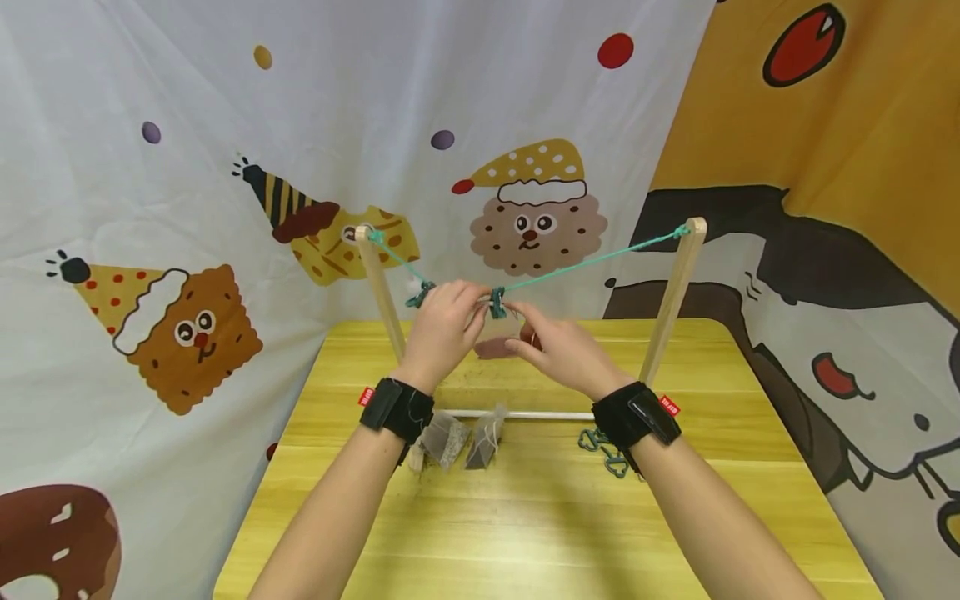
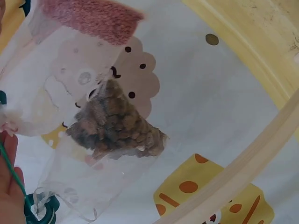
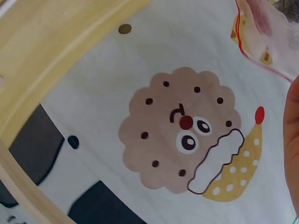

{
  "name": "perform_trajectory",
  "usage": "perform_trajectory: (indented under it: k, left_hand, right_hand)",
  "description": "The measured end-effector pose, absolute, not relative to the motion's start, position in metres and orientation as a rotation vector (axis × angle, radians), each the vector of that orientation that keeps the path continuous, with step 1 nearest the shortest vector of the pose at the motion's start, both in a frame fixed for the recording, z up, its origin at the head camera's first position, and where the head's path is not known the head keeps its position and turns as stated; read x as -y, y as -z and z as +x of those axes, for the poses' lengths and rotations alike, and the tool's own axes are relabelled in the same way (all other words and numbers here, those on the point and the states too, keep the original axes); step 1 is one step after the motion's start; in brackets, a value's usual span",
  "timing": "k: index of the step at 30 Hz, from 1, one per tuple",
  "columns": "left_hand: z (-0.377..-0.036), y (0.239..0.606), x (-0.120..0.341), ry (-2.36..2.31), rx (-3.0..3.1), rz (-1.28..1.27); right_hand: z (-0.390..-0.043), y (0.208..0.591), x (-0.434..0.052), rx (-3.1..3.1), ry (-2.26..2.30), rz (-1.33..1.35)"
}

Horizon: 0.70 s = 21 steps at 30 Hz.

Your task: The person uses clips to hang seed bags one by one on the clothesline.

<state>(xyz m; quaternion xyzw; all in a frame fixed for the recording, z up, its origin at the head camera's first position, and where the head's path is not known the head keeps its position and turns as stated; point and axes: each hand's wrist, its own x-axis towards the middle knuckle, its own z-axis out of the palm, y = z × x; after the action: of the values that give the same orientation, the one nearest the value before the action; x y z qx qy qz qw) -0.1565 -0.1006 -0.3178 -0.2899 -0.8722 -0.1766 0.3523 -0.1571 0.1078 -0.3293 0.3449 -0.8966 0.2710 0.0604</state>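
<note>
My left hand (image 1: pixel 447 327) is at the sagging green cord (image 1: pixel 592 262), its thumb and forefinger pinching the gathered neck of a mesh bag of pink granules (image 2: pixel 96 19). Right at those fingertips a dark green clip (image 1: pixel 498 302) sits on the cord. Beyond the left knuckles another green clip (image 2: pixel 46 208) carries a mesh bag of brown chunks (image 2: pixel 117 123). My right hand (image 1: pixel 564 348) is just right of the nearer clip, forefinger reaching toward it and thumb held apart. A red drawstring (image 3: pixel 240 39) runs from the pink bag toward the right hand.
Two wooden posts (image 1: pixel 675 292) hold up the cord, with a white rod (image 1: pixel 551 415) low between them. On the yellow table (image 1: pixel 510 533) lie two filled mesh bags (image 1: pixel 446 439) at left and several green clips (image 1: pixel 603 450) by the right wrist. A printed curtain (image 1: pixel 360 92) hangs behind.
</note>
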Motion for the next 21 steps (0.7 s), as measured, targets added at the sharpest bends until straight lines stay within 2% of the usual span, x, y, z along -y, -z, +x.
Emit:
perform_trajectory:
  k: [13,21]
  left_hand:
    - [-0.14,0.332,0.087,0.4,2.276,-0.73]
    - [-0.12,0.36,0.087,0.448,2.327,-0.687]
  right_hand:
    - [-0.139,0.378,-0.131,2.737,-0.989,0.825]
    - [-0.134,0.411,-0.143,2.799,-0.97,0.724]
